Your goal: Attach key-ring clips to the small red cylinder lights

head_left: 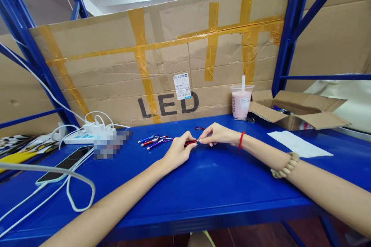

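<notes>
My left hand (179, 150) is closed around a slim red tube (191, 143), which looks like a keychain penlight. At the tube's right end, thumb and forefinger of my right hand (214, 134) are pinched together. A tiny silvery bit shows between the two hands, too small to name. Just behind them lies a small red clip-like piece (199, 128). To the left of my left hand, several similar penlights rest side by side: a blue penlight (147, 139), a red penlight (150, 141) and a purple penlight (155, 145).
A cup of pink drink (241, 104) with a straw stands at the back right, near an open cardboard box (295, 115) and a white paper (300, 144). On the left are a phone (65, 164), a power strip (79, 137) and loose white cables. Taped cardboard (185, 58) stands behind the blue table (203, 185).
</notes>
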{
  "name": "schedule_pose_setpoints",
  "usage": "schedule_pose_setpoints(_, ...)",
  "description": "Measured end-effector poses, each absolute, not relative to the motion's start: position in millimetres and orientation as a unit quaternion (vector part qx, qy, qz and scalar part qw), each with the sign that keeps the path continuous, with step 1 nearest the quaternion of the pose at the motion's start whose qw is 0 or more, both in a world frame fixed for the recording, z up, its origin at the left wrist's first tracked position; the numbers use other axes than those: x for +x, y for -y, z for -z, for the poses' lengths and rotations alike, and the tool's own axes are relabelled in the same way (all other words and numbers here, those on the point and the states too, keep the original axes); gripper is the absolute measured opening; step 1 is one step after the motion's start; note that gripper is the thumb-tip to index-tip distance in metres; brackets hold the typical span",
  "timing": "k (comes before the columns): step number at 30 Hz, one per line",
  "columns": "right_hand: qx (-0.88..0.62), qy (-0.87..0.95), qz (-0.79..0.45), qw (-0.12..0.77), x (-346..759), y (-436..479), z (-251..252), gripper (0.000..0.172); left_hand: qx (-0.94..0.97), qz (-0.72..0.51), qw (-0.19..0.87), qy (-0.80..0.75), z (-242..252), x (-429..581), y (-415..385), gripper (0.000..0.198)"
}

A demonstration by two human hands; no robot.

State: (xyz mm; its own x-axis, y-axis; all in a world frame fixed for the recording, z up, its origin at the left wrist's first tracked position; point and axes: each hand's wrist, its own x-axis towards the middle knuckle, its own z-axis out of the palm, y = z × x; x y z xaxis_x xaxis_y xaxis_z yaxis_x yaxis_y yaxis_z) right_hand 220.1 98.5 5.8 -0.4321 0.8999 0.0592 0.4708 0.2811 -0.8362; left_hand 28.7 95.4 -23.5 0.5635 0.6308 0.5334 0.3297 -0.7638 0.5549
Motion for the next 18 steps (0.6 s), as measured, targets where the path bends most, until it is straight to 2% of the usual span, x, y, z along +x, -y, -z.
schedule_pose_setpoints(9, -0.443, 0.771, -0.338, 0.308, 213.9, -91.8, -9.8, 0.041, 0.850, -0.402, 0.181, -0.287, 20.7, 28.6, -93.0, 0.008)
schedule_pose_setpoints(15, -0.484, 0.716, -0.399, 0.306, 212.4, -89.1, -12.5, 0.045, 0.853, -0.400, 0.190, -0.277, 19.9, 29.7, -92.7, 0.007)
schedule_pose_setpoints(18, -0.499, 0.693, -0.423, 0.303, 212.5, -90.3, -13.6, 0.045, 0.859, -0.392, 0.183, -0.273, 18.8, 30.0, -92.5, 0.022)
